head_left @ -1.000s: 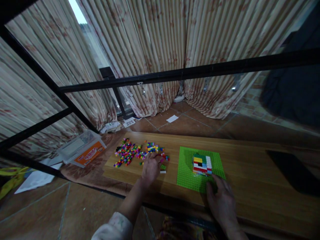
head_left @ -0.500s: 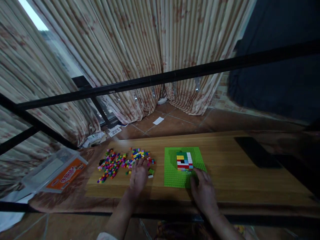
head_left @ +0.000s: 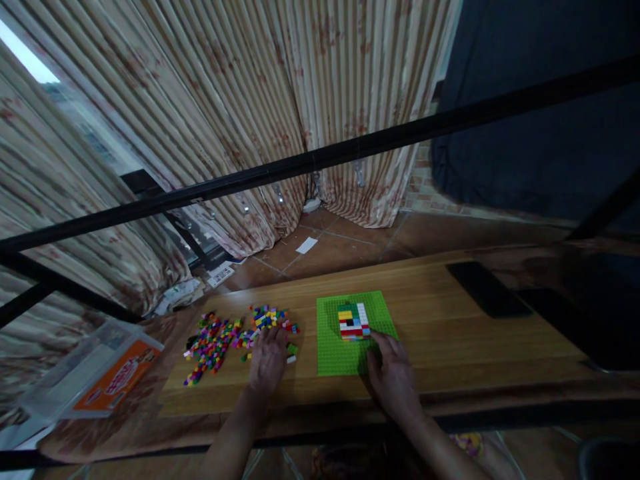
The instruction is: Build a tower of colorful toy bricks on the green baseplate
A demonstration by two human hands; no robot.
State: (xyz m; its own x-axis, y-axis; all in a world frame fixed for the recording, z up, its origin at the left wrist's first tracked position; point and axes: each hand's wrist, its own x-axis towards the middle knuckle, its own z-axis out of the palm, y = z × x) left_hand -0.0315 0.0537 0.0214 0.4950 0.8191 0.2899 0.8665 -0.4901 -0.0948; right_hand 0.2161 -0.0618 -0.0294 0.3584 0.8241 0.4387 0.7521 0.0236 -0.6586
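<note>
Your viewpoint has swung right since the earlier frame; both hands keep their stations. Loose bricks lie beneath, beyond and left of your left hand, the nearer one; whether its bent fingers pinch any cannot be told. Rightward, the built block, roughly square, without clear long axis, stands on the baseplate, by the index fingertip of your right hand, thumb spread away. Count: one block, one baseplate, loose bricks uncountable.
</note>
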